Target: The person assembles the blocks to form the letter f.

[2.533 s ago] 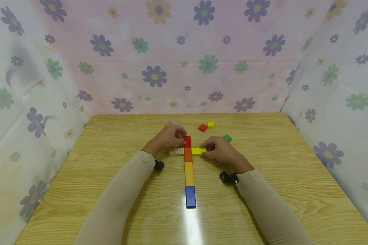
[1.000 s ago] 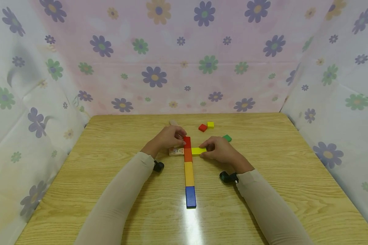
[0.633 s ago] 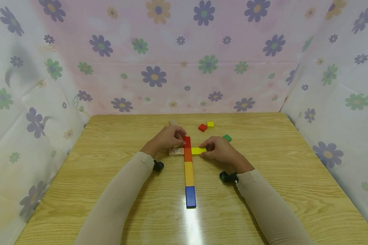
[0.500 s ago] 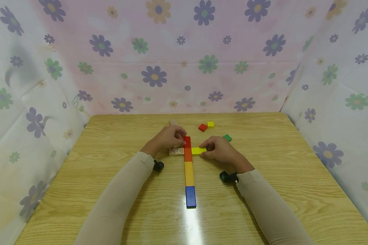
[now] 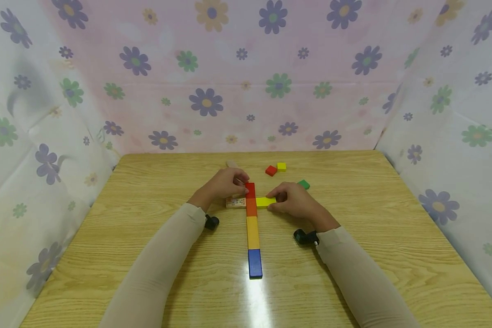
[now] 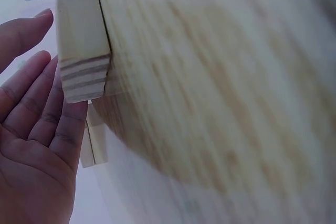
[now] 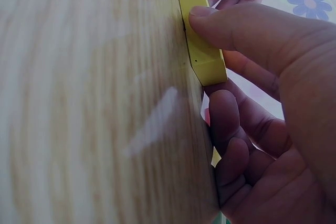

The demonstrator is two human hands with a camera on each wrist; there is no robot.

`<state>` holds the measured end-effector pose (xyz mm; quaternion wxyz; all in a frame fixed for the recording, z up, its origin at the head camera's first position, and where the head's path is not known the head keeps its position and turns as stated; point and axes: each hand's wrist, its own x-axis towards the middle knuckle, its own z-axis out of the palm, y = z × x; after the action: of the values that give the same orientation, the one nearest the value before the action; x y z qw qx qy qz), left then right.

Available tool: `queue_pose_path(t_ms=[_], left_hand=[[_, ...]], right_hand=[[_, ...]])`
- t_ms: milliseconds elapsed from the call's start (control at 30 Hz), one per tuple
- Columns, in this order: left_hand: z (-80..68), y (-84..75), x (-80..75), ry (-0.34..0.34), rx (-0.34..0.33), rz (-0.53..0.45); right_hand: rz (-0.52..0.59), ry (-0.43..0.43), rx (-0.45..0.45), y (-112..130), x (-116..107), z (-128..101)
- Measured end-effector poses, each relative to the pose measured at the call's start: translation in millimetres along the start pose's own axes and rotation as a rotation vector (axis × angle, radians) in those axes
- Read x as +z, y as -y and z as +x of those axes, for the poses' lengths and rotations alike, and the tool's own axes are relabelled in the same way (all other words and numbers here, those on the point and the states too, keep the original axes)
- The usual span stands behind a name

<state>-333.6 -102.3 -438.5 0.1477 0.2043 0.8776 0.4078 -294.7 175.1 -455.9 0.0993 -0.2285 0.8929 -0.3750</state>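
Observation:
Blocks lie flat in a cross on the table. The column runs from a red block (image 5: 250, 190) at the far end through an orange block (image 5: 251, 207) and an amber block (image 5: 252, 233) to a blue block (image 5: 255, 263) nearest me. My left hand (image 5: 228, 183) holds the red block at its left side, thumb and forefinger bent; the left wrist view hides that contact. Left of the orange block sits a pale block with a printed face (image 5: 235, 203), its striped end visible in the left wrist view. On the right, my right hand (image 5: 294, 200) pinches a yellow block (image 7: 199, 30) against the orange one.
Behind the cross lie a small red block (image 5: 271, 171) and a small yellow block (image 5: 281, 167). A green block (image 5: 304, 184) shows partly behind my right hand, and a plain wooden piece (image 5: 231, 163) behind my left. Flowered cloth (image 5: 246, 82) encloses the table's back and sides.

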Motion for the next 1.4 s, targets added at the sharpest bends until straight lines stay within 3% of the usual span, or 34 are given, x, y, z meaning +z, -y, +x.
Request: queue_pose_path(t_ms=[367,800,1133,1400], left_hand=[[-1.0,5.7,-1.4,-0.01,0.003,-0.044],[-6.9,12.1,-5.5,-0.028,-0.008,-0.02],[-28.7,4.6,-10.3,0.014,-0.029,0.077],[-47.1,4.3,-11.4,-0.014,-0.043,0.097]], right_hand=[[0.006,0.007,-0.002,1,0,1],[0.009,0.004,-0.005,-2,1,2],[0.016,0.004,-0.011,0,0,1],[0.019,0.011,-0.014,-1,0,1]])
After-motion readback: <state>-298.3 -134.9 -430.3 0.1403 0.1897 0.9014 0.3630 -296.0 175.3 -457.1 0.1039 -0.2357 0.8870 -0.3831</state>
